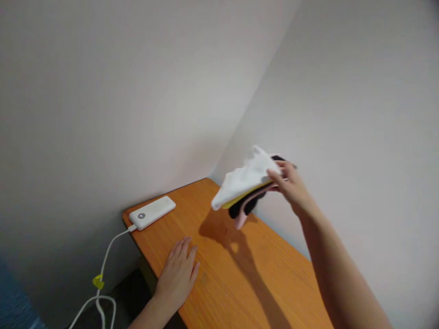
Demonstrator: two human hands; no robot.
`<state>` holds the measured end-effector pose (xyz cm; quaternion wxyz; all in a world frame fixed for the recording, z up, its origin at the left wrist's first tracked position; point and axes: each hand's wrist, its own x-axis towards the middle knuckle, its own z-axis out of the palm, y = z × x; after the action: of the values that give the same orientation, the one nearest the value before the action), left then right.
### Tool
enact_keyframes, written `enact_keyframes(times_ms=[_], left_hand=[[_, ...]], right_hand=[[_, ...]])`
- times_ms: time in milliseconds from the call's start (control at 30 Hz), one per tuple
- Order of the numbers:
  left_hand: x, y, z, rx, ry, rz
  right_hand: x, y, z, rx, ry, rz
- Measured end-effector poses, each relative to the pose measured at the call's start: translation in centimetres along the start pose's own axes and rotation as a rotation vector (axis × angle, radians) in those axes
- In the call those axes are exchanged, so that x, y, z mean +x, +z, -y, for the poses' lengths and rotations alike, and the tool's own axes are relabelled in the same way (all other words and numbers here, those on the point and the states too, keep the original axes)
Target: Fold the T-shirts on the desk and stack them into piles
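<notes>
My right hand (291, 185) is raised above the far corner of an orange wooden table (240, 274). Its fingers are closed on a small stack of folded cloths (245, 183): white on top, then yellow, black and pink beneath, the pink end drooping down. The stack hangs clear of the tabletop and casts a shadow on it. My left hand (178, 274) lies flat on the table near its left edge, fingers stretched out and together, holding nothing.
A white power bank (152, 212) lies at the table's far left corner, and its white cable (106, 260) with a yellow tag hangs off the edge toward the floor. Plain grey walls meet in a corner just behind the table.
</notes>
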<state>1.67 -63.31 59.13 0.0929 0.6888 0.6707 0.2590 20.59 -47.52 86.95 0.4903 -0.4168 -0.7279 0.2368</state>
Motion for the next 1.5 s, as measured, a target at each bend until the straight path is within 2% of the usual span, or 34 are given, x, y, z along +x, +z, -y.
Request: enact_keyframes(times_ms=[67, 133, 267, 400, 600, 667, 733, 833, 933, 1067, 1167, 1233, 1300, 1400, 1500], left_hand=[[-0.4, 0.1, 0.4, 0.038, 0.015, -0.003], [-0.8, 0.1, 0.7, 0.057, 0.017, 0.003], [-1.7, 0.3, 1.4, 0.074, 0.014, 0.023], [-2.8, 0.4, 2.4, 0.075, 0.028, -0.003], [-3.4, 0.3, 3.9, 0.084, 0.035, -0.009], [-3.3, 0.3, 4.4, 0.083, 0.031, -0.005], [-3.2, 0.1, 4.7, 0.079, 0.024, -0.006], [-2.8, 0.0, 4.8, 0.097, 0.017, -0.005], [-2.0, -0.2, 4.8, 0.150, 0.026, -0.010], [-1.1, -0.4, 5.8, 0.181, 0.034, -0.001], [-0.6, -0.6, 6.9, 0.155, 0.026, 0.018], [-0.3, -0.7, 7.5, 0.136, 0.023, 0.020], [0.1, -0.8, 7.8, 0.131, 0.028, 0.014], [0.5, -0.9, 8.1, 0.139, 0.039, 0.006], [0.9, -1.1, 8.6, 0.150, 0.059, -0.009]], right_hand=[[-0.3, 2.6, -0.4, -0.085, 0.033, 0.190], [-0.9, 5.2, -1.7, -0.182, 0.020, 0.296], [-2.3, 8.3, -6.1, -0.391, 0.051, 0.311], [-3.0, 11.2, -10.5, -0.475, 0.137, 0.321], [-4.7, 20.2, -13.9, -0.538, 0.209, 0.313], [-5.2, 22.3, -14.5, -0.542, 0.230, 0.326], [-5.3, 22.9, -14.9, -0.531, 0.251, 0.328], [-4.6, 21.9, -15.4, -0.500, 0.292, 0.298], [-3.8, 21.7, -15.7, -0.454, 0.402, 0.275], [-3.3, 25.4, -15.5, -0.308, 0.613, 0.248], [-2.3, 27.6, -15.0, -0.155, 0.711, 0.181], [-1.1, 26.8, -14.5, -0.051, 0.719, 0.107], [-0.2, 23.8, -14.1, 0.048, 0.690, 0.023], [-1.3, 16.4, -13.6, 0.178, 0.614, -0.091], [-6.7, 7.7, -13.2, 0.271, 0.566, -0.146]])
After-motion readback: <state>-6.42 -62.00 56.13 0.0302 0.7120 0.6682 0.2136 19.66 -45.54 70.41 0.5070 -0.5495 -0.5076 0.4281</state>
